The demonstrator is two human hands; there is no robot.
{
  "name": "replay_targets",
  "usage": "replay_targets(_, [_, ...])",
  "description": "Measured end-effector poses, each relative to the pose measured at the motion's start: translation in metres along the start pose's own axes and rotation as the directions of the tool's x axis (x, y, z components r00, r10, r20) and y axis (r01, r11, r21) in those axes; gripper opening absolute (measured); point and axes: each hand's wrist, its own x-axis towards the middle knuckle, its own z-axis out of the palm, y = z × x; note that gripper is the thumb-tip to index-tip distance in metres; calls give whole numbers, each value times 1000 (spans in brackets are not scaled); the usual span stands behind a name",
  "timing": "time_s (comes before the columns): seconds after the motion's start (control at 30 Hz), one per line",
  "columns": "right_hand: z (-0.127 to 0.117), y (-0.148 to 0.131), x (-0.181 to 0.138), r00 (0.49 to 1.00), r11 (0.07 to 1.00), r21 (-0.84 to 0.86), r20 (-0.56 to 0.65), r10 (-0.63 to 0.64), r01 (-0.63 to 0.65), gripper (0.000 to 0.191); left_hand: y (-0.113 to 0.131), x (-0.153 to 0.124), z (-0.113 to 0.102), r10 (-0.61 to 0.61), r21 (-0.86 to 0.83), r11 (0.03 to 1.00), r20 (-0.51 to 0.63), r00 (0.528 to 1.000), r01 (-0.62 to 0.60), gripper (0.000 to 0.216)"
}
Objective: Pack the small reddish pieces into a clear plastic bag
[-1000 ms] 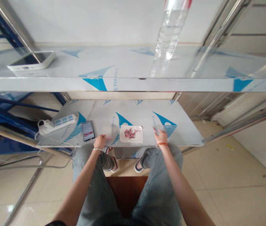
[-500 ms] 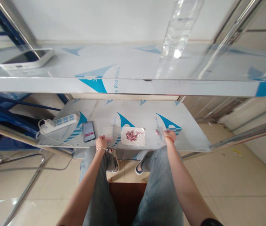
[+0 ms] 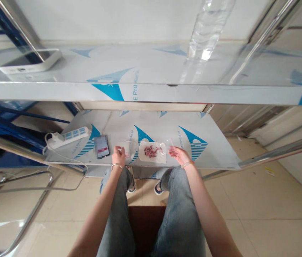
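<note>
Centrally in the head view, small red pieces [image 3: 150,151] lie on a white sheet [image 3: 143,157]. Your left hand [image 3: 119,155] curls beside a clear packet [image 3: 126,145]; your right hand [image 3: 179,155] is just beside the sheet. Whether either grips anything, I cannot tell.

Bottle [image 3: 211,30] cut off above, red pieces [image 3: 151,151] blurred

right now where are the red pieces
In the head view, the red pieces lie on a white sheet on the lower shelf, between the left hand and the right hand.
</note>
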Motion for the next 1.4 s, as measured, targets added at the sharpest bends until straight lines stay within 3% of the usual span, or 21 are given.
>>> replay_targets(0.1, [12, 8, -7, 986, 998, -44, 159, 41, -34, 9, 9, -15, 12, 231, -99, 969, 50, 972, -225, 12])
replay_targets(0.17, [21, 15, -12, 966, 998, -62, 255, 45, -30, 10, 17, -27, 20, 453, -131, 887, 61, 889, -443, 13])
replay_targets(0.23, [31, 23, -18, 941, 995, -93, 332, 62, -33, 16, 25, -40, 28, 630, -163, 772, 68, 773, -615, 19])
replay_targets(0.33, [44, 36, -27, 902, 982, -173, 409, 138, -72, 22, 33, -57, 36, 764, -219, 642, 94, 639, -735, 27])
replay_targets(0.43, [54, 45, -32, 869, 977, -200, 468, 160, -72, 23, 35, -68, 40, 803, -284, 589, 105, 586, -756, 29])
replay_targets(0.63, [63, 54, -31, 845, 981, -116, 498, 195, -159, 24, 25, -75, 47, 780, -339, 603, 63, 622, -722, 35])
replay_targets(0.83, [58, 62, -37, 923, 997, -14, 378, 72, -72, 20, 23, -79, 53, 744, -396, 632, 66, 665, -667, 26])
replay_targets(0.93, [57, 64, -42, 938, 998, -19, 341, 56, -53, 21, 27, -82, 47, 715, -425, 656, 84, 695, -623, 21])
replay_targets(1.03, [60, 65, -46, 930, 995, -75, 356, 88, -66, 19, 31, -84, 38, 667, -413, 715, 160, 728, -564, 16])
replay_targets(1.13, [61, 68, -49, 912, 987, -147, 391, 124, -71, 21, 32, -86, 30, 576, -416, 799, 321, 752, -434, 20])
replay_targets(1.2, [61, 70, -51, 891, 974, -214, 423, 166, -80, 25, 33, -85, 26, 529, -492, 823, 480, 699, -285, 25])
replay_targets(1.27, [59, 74, -52, 855, 957, -275, 471, 217, -91, 29, 34, -82, 24, 520, -580, 809, 629, 578, -97, 28])
replay_targets(1.33, [58, 78, -53, 822, 951, -295, 515, 242, -95, 32, 34, -79, 22, 531, -624, 779, 706, 468, 57, 28])
replay_targets(1.4, [58, 81, -54, 805, 955, -279, 543, 240, -97, 33, 33, -76, 22, 539, -641, 757, 722, 434, 127, 28])
